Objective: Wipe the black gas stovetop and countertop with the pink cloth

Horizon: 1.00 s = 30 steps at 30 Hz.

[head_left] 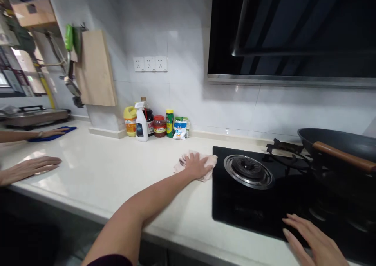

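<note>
My left hand (pixel 197 166) presses a pale pinkish cloth (pixel 180 164) onto the white countertop (pixel 141 176), just beside the left edge of the black gas cooktop (pixel 235 203). Its fingers are bent over the cloth, and the thumb points right. Lower right, my right hand (pixel 319 240) is at the front edge of the cooktop, fingers apart and holding nothing. Whether it rests on the surface or hovers, I cannot tell. The nearer burner (pixel 248 171) has no pan on it.
A wok (pixel 337 141) with a wooden handle (pixel 343 156) sits at right. Spray bottle (pixel 141 125), jar (pixel 159 127) and other containers line the wall. Another person's hands (pixel 35 166) are at left, one on a blue cloth (pixel 53 135). The range hood (pixel 288 80) overhangs the cooktop.
</note>
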Motion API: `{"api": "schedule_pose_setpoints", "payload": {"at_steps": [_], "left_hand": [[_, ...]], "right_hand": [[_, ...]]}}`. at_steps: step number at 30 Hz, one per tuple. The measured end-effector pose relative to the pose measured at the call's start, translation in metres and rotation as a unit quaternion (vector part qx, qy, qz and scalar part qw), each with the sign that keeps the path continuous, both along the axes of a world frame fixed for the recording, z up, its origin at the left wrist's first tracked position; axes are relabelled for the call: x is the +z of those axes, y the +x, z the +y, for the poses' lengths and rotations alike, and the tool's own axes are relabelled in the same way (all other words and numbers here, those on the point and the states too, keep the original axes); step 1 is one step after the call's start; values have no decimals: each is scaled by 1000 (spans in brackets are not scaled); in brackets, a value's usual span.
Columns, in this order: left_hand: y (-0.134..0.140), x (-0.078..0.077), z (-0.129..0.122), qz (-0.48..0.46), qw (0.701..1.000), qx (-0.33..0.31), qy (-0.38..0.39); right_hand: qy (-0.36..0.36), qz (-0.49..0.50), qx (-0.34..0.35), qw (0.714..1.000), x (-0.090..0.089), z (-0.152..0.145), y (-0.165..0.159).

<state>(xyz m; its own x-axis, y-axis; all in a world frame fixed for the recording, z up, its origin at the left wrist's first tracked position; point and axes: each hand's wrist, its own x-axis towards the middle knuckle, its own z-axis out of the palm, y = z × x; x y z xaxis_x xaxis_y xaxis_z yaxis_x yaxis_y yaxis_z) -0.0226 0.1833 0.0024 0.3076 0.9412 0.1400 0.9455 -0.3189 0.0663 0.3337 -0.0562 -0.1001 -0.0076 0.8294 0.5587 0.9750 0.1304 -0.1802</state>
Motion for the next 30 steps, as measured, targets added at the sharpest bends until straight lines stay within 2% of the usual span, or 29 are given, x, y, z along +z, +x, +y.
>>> {"api": "schedule_pose_setpoints", "payload": {"at_steps": [4, 10, 13, 15, 18, 22, 26, 30], "left_hand": [[-24, 2, -68, -1, 999, -37, 6], [-95, -1, -165, -5, 996, -81, 24], [-130, 2, -199, 0, 998, -60, 13], [-150, 6, -211, 5, 999, -29, -13], [-175, 12, -209, 12, 999, 29, -27], [-196, 14, -178, 24, 994, 104, -9], [-196, 16, -131, 29, 987, 158, 22], [-178, 18, -82, 22, 983, 183, 21]], "right_hand": [[7, 15, 12, 1000, 2, 0, -10], [-14, 12, 17, 1000, 4, -1, -10], [-19, 9, 11, 1000, 6, -4, -12], [-21, 7, 14, 1000, 7, -7, -13], [-15, 6, 28, 999, 11, -10, -15], [16, 4, 46, 999, 15, -8, -14], [31, -9, 55, 998, 13, -4, -8], [27, -20, 62, 998, 7, 3, 0]]}}
